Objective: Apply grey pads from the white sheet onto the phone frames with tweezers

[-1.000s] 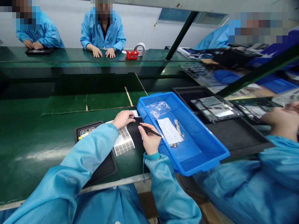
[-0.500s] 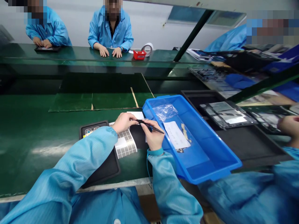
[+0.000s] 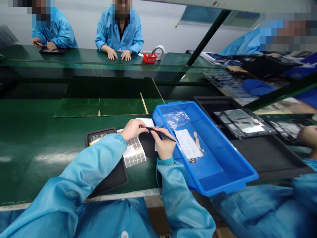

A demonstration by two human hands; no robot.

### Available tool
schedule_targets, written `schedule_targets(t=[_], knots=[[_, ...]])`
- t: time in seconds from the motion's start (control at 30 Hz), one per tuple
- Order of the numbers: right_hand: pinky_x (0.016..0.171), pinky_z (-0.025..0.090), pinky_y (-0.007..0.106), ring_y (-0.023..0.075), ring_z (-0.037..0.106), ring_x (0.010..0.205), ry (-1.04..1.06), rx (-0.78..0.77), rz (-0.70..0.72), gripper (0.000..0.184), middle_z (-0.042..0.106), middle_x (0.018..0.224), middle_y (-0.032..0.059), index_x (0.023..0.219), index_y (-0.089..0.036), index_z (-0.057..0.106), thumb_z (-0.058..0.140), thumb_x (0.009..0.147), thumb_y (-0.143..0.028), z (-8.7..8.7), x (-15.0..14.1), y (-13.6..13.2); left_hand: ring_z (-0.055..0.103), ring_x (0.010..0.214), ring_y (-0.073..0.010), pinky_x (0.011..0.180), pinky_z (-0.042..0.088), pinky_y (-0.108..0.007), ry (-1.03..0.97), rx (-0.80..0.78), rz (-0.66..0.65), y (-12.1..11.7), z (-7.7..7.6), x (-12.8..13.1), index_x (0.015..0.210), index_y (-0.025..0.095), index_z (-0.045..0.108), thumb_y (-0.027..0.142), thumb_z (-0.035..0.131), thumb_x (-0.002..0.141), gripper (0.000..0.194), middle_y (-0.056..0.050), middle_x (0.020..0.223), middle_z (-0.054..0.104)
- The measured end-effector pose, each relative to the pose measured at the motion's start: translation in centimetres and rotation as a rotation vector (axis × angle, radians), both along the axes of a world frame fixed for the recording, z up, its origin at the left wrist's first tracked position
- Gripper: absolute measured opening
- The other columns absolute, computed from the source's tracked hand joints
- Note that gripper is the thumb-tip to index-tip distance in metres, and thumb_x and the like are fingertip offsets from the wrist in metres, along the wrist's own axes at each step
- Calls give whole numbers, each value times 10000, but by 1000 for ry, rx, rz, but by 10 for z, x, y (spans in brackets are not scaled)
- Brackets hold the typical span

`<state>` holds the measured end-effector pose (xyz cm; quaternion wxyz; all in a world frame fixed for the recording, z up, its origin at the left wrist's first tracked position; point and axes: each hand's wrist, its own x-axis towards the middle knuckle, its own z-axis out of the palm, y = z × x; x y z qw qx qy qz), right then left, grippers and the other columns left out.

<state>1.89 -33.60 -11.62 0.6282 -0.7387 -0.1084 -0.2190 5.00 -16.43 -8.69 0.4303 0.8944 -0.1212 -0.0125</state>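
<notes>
My right hand (image 3: pixel 163 147) grips a pair of slim black tweezers (image 3: pixel 166 136), their back end slanting down to the right. At the tips, my left hand (image 3: pixel 132 129) has thumb and fingers pinched together; what is between them is too small to make out. Beneath the left wrist lies a white sheet with rows of grey square stickers (image 3: pixel 135 155). A black tray (image 3: pixel 117 180) under my left forearm holds a part like a circuit board (image 3: pixel 99 137), partly covered by the sleeve. White paper (image 3: pixel 145 122) shows just behind my fingers.
Right of my hands, a blue bin (image 3: pixel 229 158) contains clear plastic wrap (image 3: pixel 177 119) and a white paper slip (image 3: pixel 188 143). Beyond it an opened device (image 3: pixel 244 122) rests on black trays, near a co-worker's hand (image 3: pixel 308 137). Two co-workers sit across the green bench.
The view has shifted slightly. My hands keep almost the same pose around the tweezers. Across the bench, the left co-worker's one hand has lifted off the black tray.
</notes>
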Motion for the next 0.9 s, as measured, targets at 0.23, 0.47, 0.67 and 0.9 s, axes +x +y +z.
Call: schedule_targets(t=[0.23, 0.47, 0.67, 0.9], knots=[[923, 537, 436, 234, 681, 930, 11, 20, -24, 147, 713, 940, 72, 906, -193, 727, 759, 804, -293, -2, 1, 1, 642, 734, -158, 648, 410, -248, -34, 0, -8, 0, -3, 1, 813, 196, 781, 284, 761, 802, 91, 2, 776, 727], [873, 545, 422, 229, 692, 864, 8, 80, -47, 126, 726, 883, 64, 867, -182, 731, 775, 784, -266, 3, 0, 4, 659, 798, -185, 723, 457, -261, -13, 46, -7, 0, -2, 1, 853, 200, 781, 309, 739, 829, 119, -20, 839, 741], [805, 568, 414, 235, 699, 798, 125, 91, -111, 220, 730, 842, 65, 855, -174, 721, 803, 744, -345, 17, -6, 9, 614, 1061, -277, 919, 467, -350, -23, 262, -28, 8, -2, 1, 1127, 175, 713, 400, 763, 807, 394, -97, 1136, 690], [699, 565, 355, 216, 674, 745, 307, -16, 166, 216, 704, 805, 52, 829, -187, 713, 807, 744, -362, 29, -27, 42, 601, 955, -214, 860, 476, -324, -150, 350, 87, 122, 26, -50, 1092, 192, 680, 278, 650, 879, 232, -44, 1005, 666]])
